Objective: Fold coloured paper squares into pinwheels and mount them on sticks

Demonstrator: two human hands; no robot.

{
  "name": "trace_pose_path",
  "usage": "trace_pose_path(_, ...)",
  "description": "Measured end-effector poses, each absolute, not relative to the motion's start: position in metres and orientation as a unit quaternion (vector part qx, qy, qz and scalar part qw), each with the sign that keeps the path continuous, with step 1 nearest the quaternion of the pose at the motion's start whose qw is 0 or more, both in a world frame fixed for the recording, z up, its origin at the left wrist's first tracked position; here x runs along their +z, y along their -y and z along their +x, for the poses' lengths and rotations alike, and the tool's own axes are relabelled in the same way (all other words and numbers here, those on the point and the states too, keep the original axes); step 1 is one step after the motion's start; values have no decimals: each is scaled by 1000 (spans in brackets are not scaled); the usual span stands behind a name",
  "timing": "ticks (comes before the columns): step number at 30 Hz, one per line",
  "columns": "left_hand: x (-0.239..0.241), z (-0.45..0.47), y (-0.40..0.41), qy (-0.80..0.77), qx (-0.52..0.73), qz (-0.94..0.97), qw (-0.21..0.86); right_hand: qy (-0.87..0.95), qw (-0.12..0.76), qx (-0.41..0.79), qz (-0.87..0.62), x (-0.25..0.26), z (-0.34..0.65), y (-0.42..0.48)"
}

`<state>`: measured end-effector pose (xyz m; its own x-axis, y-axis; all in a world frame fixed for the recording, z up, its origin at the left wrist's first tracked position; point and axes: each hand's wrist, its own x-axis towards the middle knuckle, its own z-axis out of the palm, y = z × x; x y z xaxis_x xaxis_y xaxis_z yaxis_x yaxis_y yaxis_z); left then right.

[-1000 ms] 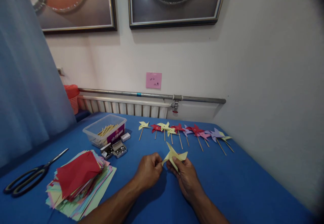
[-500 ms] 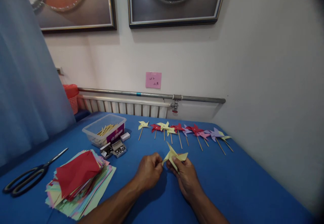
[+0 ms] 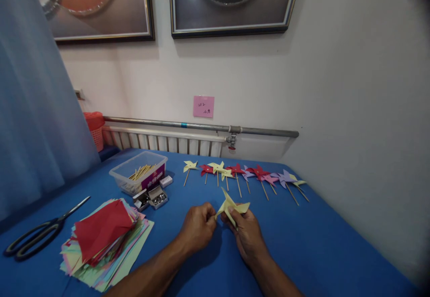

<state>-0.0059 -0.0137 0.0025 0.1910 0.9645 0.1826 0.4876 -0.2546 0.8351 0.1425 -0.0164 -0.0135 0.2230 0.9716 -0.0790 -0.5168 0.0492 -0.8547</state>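
A pale yellow paper pinwheel (image 3: 229,205) is held above the blue table, between my two hands. The thumb of my right hand (image 3: 247,236) presses on its middle, with the other fingers behind the paper. My left hand (image 3: 197,226) is closed, its thumb and fingertip pinching the left tip of the same pinwheel. Whether a stick lies behind the paper is hidden. Beyond my hands, several finished pinwheels on wooden sticks lie in a row, among them a red pinwheel (image 3: 258,172) and a purple pinwheel (image 3: 285,177).
To the left lies a stack of coloured paper (image 3: 104,234), with black-handled scissors (image 3: 47,230) beside it. A clear plastic box (image 3: 117,171) holds wooden sticks (image 3: 143,171). Small open boxes of metal pins (image 3: 157,197) sit before it. A pipe (image 3: 168,123) runs along the wall.
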Motion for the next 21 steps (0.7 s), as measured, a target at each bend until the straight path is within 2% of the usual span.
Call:
trace_pose_path(4, 0, -5, 11, -526, 374, 690, 327, 292, 668, 548, -411, -14, 143, 15)
trace_pose_path(14, -10, -9, 3, -491, 365, 662, 433, 318, 635, 548, -442, -12, 156, 8)
trace_pose_path(19, -9, -9, -6, -497, 440, 527, 531, 295, 658, 538, -437, -10, 157, 8)
trace_pose_path(21, -8, -9, -10, -503, 462, 486, 545, 336, 642, 512, -462, -12, 153, 10)
